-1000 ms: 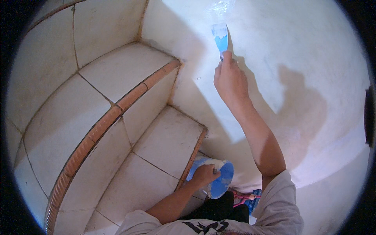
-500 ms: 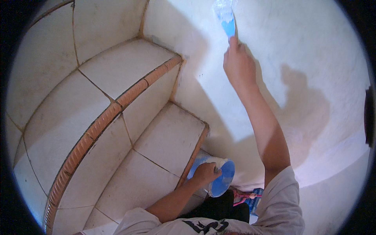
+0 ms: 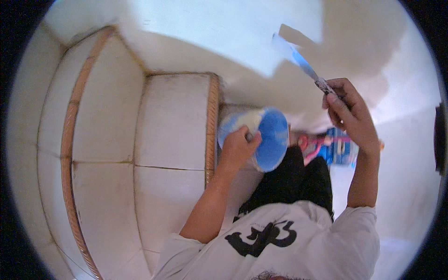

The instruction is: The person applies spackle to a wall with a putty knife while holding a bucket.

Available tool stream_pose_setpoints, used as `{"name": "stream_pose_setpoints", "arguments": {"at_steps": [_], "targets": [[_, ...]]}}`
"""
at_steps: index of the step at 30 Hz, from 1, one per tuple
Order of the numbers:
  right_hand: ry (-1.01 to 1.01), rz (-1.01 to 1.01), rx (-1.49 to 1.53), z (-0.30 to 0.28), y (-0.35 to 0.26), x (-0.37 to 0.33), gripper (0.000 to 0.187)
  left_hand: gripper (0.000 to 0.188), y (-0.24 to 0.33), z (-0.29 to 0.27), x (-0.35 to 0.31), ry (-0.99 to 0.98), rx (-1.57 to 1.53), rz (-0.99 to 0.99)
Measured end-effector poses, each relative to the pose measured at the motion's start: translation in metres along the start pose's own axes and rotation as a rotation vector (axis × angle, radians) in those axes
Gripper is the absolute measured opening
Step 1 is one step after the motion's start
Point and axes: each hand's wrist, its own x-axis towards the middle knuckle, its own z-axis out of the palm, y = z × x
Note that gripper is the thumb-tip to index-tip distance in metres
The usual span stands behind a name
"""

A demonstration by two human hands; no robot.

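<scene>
In my right hand [image 3: 353, 114] is a putty knife [image 3: 305, 66], its pale blue blade pointing up and left and its handle spotted with dried material. The fingers are closed round the handle, and the blade casts a shadow on the white wall [image 3: 242, 39]. Whether the blade touches the wall I cannot tell. Lower down, my left hand [image 3: 238, 148] grips a bucket [image 3: 273, 140] at its side near the rim. The bucket is tilted, its mouth turned to the right, blue inside with pale smears. A small grey end shows at the left thumb.
Tiled steps [image 3: 172, 116] with brown ribbed edging [image 3: 212, 121] rise on the left, against the wall. Right of the bucket, beyond my dark-clothed legs, sit a blue box [image 3: 343, 151] and a pink item [image 3: 319, 142]. A dark object [image 3: 439, 140] stands at the far right edge.
My right hand has come down and right from high on the wall, with the putty knife. The view has turned toward the bucket, which now appears higher, still in my left hand.
</scene>
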Motion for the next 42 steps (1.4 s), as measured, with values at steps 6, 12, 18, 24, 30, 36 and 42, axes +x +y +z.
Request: {"name": "stream_pose_setpoints", "arguments": {"at_steps": [6, 12, 18, 24, 30, 36, 42], "targets": [[-0.245, 0.305, -0.187, -0.002, 0.090, -0.032, 0.026, 0.041, -0.004, 0.004, -0.001, 0.148, 0.135, 0.015], [-0.262, -0.023, -0.399, 0.105, 0.206, -0.006, 0.028, 0.042, 0.009, 0.007, 0.000, 0.168, 0.148, 0.049], [-0.328, 0.086, -0.620, 0.163, 0.228, 0.028, 0.027, 0.041, 0.004, 0.004, -0.001, 0.101, 0.145, 0.012], [-0.403, 0.117, -0.519, 0.174, 0.222, 0.027, 0.029, 0.040, 0.002, 0.004, -0.004, 0.099, 0.119, 0.004], [-0.369, 0.109, -0.497, 0.175, 0.235, 0.025, 0.024, 0.041, 0.003, 0.006, -0.002, 0.096, 0.115, 0.037], [-0.380, 0.207, -0.473, 0.183, 0.239, 0.015, 0.033, 0.043, -0.001, 0.005, -0.001, 0.090, 0.113, 0.037], [-0.505, 0.137, -0.478, 0.184, 0.235, 0.013, 0.034, 0.042, 0.003, 0.006, -0.001, 0.092, 0.112, 0.007]]}}
